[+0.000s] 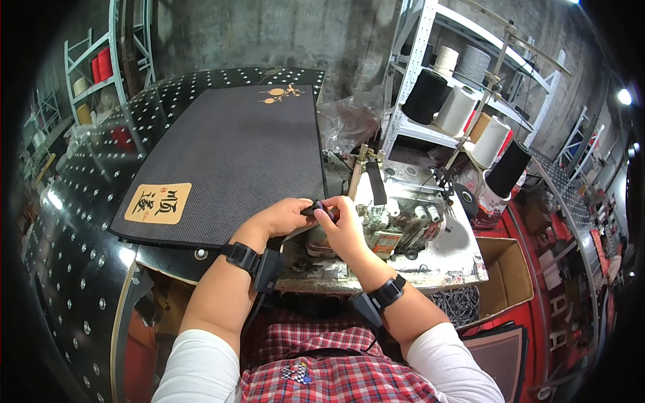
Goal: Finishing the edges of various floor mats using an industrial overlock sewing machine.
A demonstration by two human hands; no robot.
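Note:
My left hand (287,214) and my right hand (342,221) meet in front of the sewing machine (403,208), fingers pinched together. Between the fingertips is a small black piece (312,209), perhaps fabric or binding; its exact kind is hard to make out. A large dark grey mat (228,154), with a tan patch at its near left corner and a gold flower print at its far end, lies flat to the left. Its right edge runs close by my left hand. Over the machine hangs a black strip (376,184).
The mat rests on a black table (80,269) studded with metal balls. Thread cones (455,111) stand on and before a metal shelf (413,60) behind the machine. Below on the right is a cardboard box (507,272), beside a heap of dark scraps (457,303).

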